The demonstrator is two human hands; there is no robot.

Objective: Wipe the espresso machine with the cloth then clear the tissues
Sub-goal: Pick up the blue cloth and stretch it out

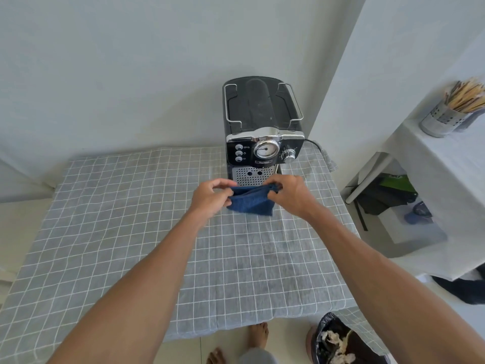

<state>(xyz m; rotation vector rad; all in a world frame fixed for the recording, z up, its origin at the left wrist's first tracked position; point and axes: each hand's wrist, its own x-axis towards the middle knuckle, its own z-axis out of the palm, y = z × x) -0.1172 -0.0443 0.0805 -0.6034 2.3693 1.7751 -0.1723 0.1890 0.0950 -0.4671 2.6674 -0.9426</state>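
Head view: your left hand (210, 195) and right hand (288, 191) each pinch an upper corner of the folded dark-blue terry cloth (250, 202), held before the black-and-chrome espresso machine (262, 132) on the grey checked desk (131, 232); crumpled tissues (338, 345) lie in the black-lined bin (325, 327).

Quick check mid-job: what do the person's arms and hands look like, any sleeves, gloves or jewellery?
Both forearms are bare up to the frame edge: no sleeves showing. The left hand and right hand wear no gloves, and no watch, bands or rings are visible.
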